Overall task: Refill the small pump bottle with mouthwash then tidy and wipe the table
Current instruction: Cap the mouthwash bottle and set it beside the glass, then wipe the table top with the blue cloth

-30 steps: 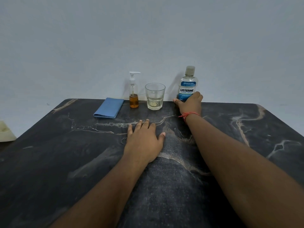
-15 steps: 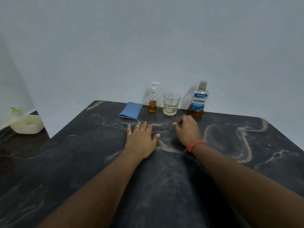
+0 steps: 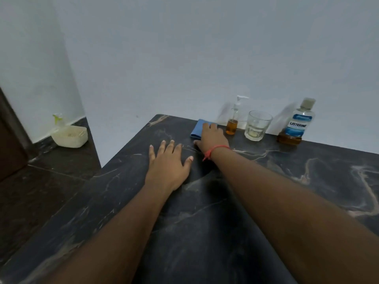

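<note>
- I am looking down at a dark marble table [image 3: 235, 232] set against a pale wall.
- My left hand [image 3: 167, 163] is lying flat on the table, palm down, fingers spread and holding nothing.
- My right hand [image 3: 211, 138] is reaching forward and resting on a folded blue cloth [image 3: 197, 129] near the far edge; the fingers are covering much of it, and I cannot tell whether they are gripping it or only pressing on it.
- The small pump bottle [image 3: 233, 119] is standing upright just right of the cloth, with amber liquid in its lower part.
- A clear glass [image 3: 257, 126] is standing beside it, a little pale liquid at the bottom.
- The mouthwash bottle [image 3: 298, 124] is standing capped, further right.
- A cream basket [image 3: 70, 137] is sitting on the floor to the left.
</note>
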